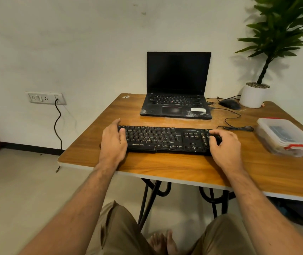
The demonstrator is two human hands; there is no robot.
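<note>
Keyboard [165, 139] long axis lies 9-to-3 on desk [165, 164]; left grip [113, 139] clasps 9 o'clock end, right grip [224, 146] 3 o'clock end.

Hands: two on show, left hand [113, 139] and right hand [224, 144], one at each end of the keyboard.
Keyboards: one separate keyboard [165, 139], near centre.
Laptops: just the one laptop [177, 89], far centre.
Mice: one mouse [229, 103], far right.
Potted plants: a single potted plant [253, 96], far right corner.
Plastic boxes: one plastic box [285, 137] on the right, with one red latch [299, 147] plainly seen on its near end.
Tables: one table [165, 162] under the lot.
Socket panels: one socket panel [45, 98] on the left wall, with one cable [57, 122] hanging from it.
</note>
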